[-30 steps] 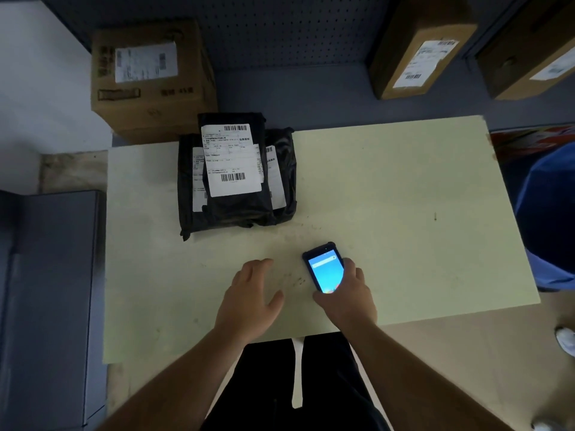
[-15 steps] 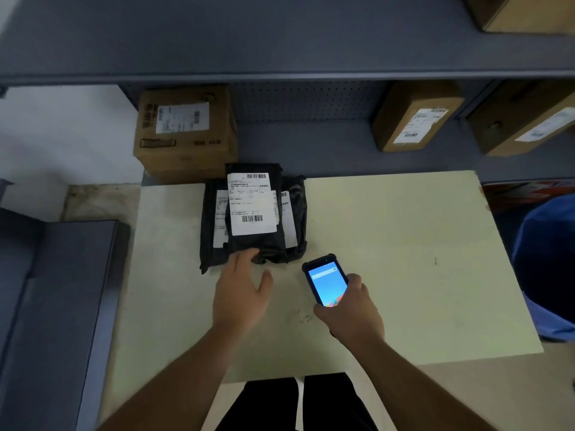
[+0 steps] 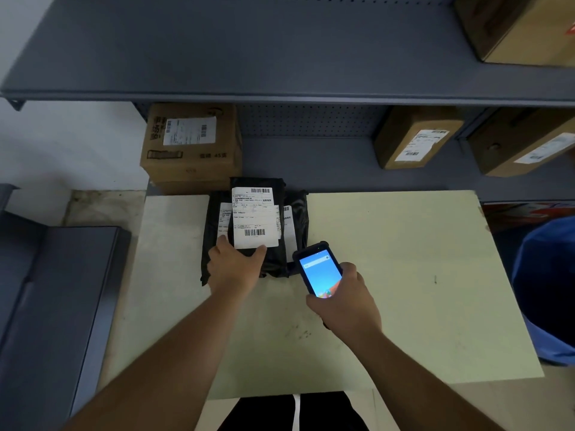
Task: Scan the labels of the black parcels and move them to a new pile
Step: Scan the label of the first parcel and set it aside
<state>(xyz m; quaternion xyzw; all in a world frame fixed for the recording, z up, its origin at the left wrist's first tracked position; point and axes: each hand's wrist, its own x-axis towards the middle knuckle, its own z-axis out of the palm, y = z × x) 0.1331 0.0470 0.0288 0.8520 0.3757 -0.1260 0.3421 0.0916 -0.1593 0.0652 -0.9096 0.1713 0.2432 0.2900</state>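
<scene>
A pile of black parcels [image 3: 297, 231] with white barcode labels lies at the back left of the pale table [image 3: 389, 275]. The top parcel [image 3: 256, 217] shows its label face up. My left hand [image 3: 233, 269] rests on that parcel's near edge, thumb and fingers spread around the label's lower corner. My right hand [image 3: 345, 301] holds a handheld scanner [image 3: 319, 275] with a lit blue screen, just right of the pile, its top end close to the parcels.
A cardboard box [image 3: 191, 144] stands behind the pile. More boxes [image 3: 413, 141] sit on the grey shelf at the back right. A grey shelf board [image 3: 280, 57] overhangs above. A grey cabinet [image 3: 46, 306] is left of the table; something blue [image 3: 547, 290] is at the right.
My left hand has reached forward from the bare table onto the top parcel. My right hand has lifted the scanner and brought it toward the pile. The view has tilted up.
</scene>
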